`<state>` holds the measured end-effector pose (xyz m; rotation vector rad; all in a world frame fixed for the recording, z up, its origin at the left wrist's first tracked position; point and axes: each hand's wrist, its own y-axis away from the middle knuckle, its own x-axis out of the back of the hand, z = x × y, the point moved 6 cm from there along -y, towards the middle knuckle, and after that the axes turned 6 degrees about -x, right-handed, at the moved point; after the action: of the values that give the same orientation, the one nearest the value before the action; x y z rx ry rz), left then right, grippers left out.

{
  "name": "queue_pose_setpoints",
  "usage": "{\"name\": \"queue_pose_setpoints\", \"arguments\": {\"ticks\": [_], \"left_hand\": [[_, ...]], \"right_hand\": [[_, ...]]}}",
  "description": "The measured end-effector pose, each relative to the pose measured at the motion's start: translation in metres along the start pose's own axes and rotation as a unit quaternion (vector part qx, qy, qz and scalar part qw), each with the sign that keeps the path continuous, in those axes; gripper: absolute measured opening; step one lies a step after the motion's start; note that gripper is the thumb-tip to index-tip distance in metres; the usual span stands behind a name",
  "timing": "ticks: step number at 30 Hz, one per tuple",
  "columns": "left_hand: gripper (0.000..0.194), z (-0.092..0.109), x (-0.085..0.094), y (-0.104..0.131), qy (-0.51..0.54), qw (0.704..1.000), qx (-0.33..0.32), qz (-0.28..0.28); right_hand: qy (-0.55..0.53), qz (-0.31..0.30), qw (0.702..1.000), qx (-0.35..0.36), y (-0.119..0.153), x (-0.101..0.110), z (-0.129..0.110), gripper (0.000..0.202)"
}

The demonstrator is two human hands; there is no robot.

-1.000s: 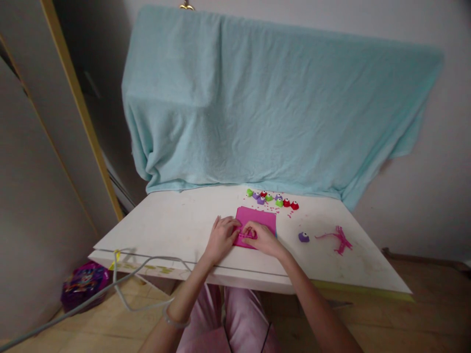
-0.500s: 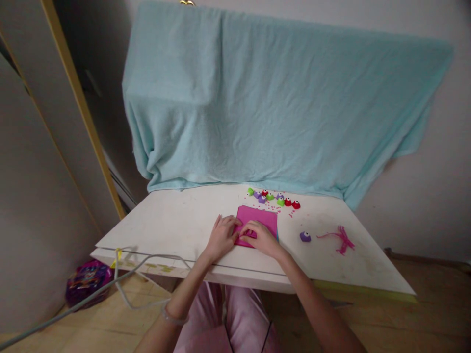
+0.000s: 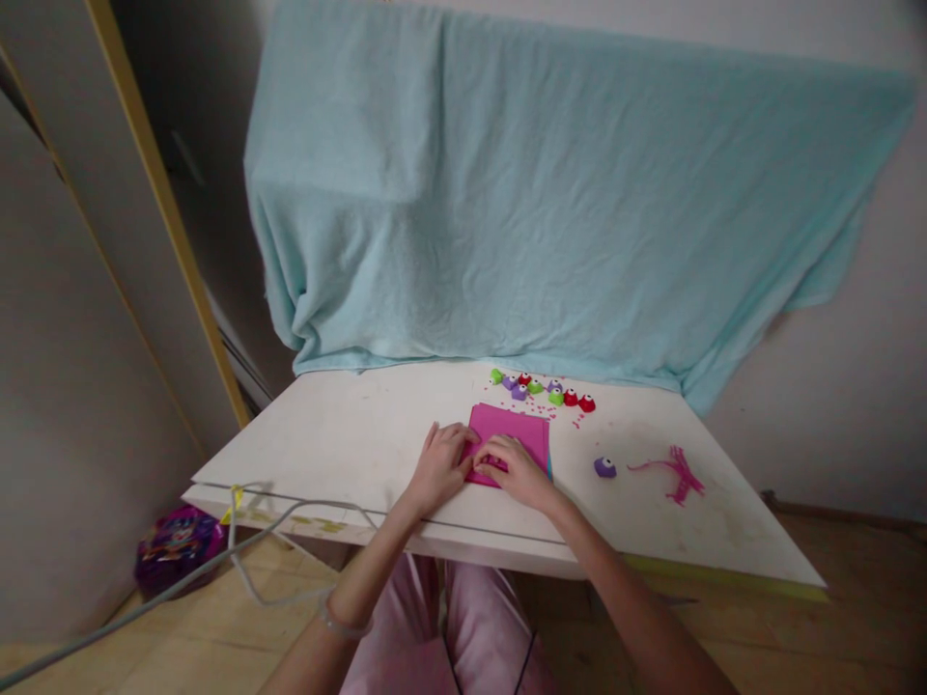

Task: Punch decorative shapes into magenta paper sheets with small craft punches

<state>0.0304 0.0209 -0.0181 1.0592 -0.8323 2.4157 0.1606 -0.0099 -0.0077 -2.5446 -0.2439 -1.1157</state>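
Observation:
A stack of pink square paper sheets [image 3: 525, 432] lies near the table's front edge, with a sliver of blue showing at its right side. My left hand [image 3: 441, 468] rests on the sheets' left edge, thumb and fingers apart. Over the lower left part of the stack, my right hand [image 3: 516, 473] has its fingers curled in and the fingertips together. Whatever they pinch is too small to make out. Small pink bits [image 3: 540, 411] are scattered just behind the paper.
Several green, purple and red eyed toy pieces [image 3: 536, 386] stand in a group at the back. One purple eyed piece [image 3: 604, 467] sits to the right, beside a pile of pink strips [image 3: 679, 473]. A grey cable [image 3: 290, 507] crosses the front left edge. A light blue cloth [image 3: 565, 212] hangs behind.
The view has shifted slightly, so everything on the table appears a little further right. Both hands stay at the pink paper, and the right fingers remain curled.

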Motion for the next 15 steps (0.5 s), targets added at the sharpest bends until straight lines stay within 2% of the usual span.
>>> {"name": "queue_pose_setpoints", "arguments": {"ticks": [15], "left_hand": [[0.028, -0.0024, -0.0018, -0.0002, -0.001, 1.000, 0.012, -0.011]], "right_hand": [[-0.082, -0.017, 0.996, 0.023, -0.0009, 0.0039, 0.0067, 0.001]]}}
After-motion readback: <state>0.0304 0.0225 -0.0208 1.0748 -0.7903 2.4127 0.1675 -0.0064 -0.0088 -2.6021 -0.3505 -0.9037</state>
